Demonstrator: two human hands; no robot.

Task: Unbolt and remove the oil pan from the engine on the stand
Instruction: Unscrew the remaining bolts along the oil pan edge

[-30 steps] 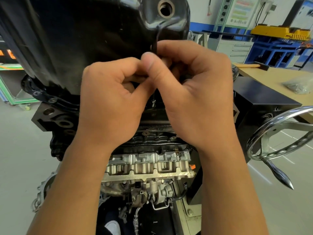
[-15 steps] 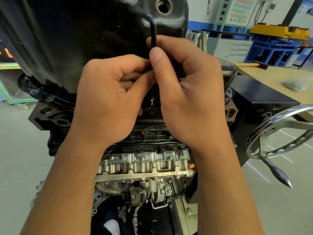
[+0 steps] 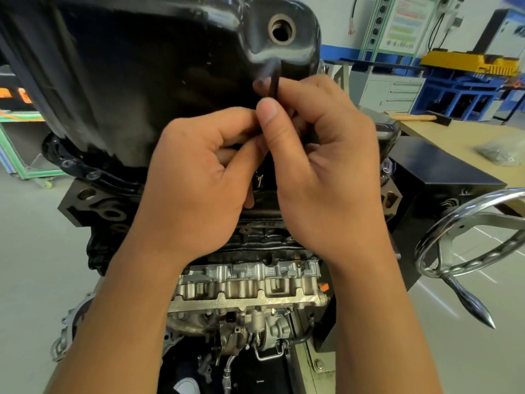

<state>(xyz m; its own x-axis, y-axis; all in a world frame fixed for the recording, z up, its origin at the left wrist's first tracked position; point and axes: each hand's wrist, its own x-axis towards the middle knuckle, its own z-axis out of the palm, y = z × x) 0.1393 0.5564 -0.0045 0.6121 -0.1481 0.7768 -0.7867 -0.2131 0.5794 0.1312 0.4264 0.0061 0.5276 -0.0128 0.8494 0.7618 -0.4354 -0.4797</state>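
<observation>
Close in at the near edge of the oil pan [image 3: 142, 81], working right against its glossy black wall. Pinching a thin black hex key [image 3: 274, 81] in the right hand [image 3: 326, 172], thumb pressed on the shaft, forefinger hooked behind it. Curling the left hand [image 3: 199, 177] in tight alongside, thumb and forefinger closing on the same shaft just below the right thumb. Holding the key upright, its top blurred, directly under the open drain hole [image 3: 281, 28]. Hiding the key's lower end behind the knuckles, so cannot tell what it sits in. Glimpsing a small bright metal piece [image 3: 258, 179] in the gap between the two hands, too hidden to name. Finding the pan itself seated on top of the upturned engine block [image 3: 93, 206], flange [image 3: 85, 172] lying along the block's upper edge. Lower down, showing the silver cylinder head [image 3: 250, 288] below both wrists. Off the stand's right side, catching a chrome handwheel [image 3: 466, 264], well apart from both hands, with a wooden workbench [image 3: 443, 137] beyond.
</observation>
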